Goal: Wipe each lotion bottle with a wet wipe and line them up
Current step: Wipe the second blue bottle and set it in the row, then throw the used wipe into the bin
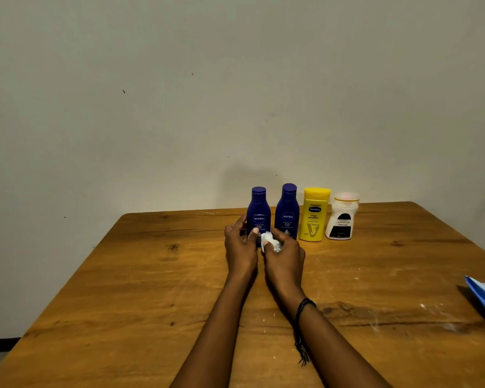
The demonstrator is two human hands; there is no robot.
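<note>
Left hand gripping upright NIVEA Body Milk bottle, right hand pinching crumpled wet wipe against its base, second NIVEA bottle, yellow Vaseline bottle alongside

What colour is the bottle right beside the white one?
The bottle is bright yellow, cap too, clearest in the head view.

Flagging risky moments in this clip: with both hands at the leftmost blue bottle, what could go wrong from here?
1. The second blue bottle stands close beside the leftmost blue bottle that the left hand grips; the right hand, holding the wet wipe, might knock it over.
2. The row stands toward the far edge of the table, so a toppled bottle could roll off.
3. The wipe sits low on the bottle; its cap may go unwiped.
</note>
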